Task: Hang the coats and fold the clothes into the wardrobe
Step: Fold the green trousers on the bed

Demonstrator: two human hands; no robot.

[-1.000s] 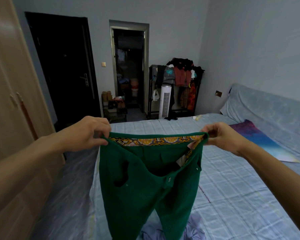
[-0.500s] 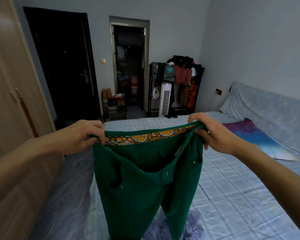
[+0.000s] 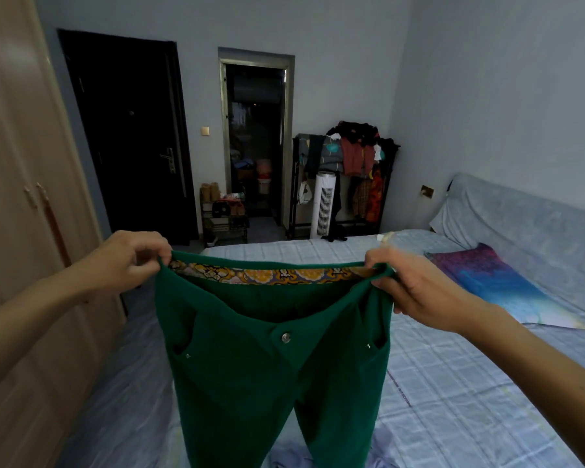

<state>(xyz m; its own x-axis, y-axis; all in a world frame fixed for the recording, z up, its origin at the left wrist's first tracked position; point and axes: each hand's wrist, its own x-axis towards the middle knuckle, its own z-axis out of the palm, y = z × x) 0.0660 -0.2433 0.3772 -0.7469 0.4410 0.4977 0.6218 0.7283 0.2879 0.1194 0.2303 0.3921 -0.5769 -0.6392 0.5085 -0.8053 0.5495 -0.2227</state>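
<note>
Pale walls (image 3: pixel 487 96), dark door (image 3: pixel 125 136), checked bed (image 3: pixel 453 383), laden clothes rack (image 3: pixel 348 170)

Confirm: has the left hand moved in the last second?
Yes. The left hand has shifted left, toward the wardrobe, judged against the dark door behind it, stretching the waistband of the trousers wider.

I am seeing a bed (image 3: pixel 453 383) in a pale checked sheet lying across my lower view, with a purple-and-blue mat (image 3: pixel 493 285) resting on it at three o'clock. A white tower fan (image 3: pixel 324 204) is standing at twelve o'clock. A dark door (image 3: pixel 132 136) is showing at eleven, and a shoe shelf (image 3: pixel 223 214) is standing between them.
</note>
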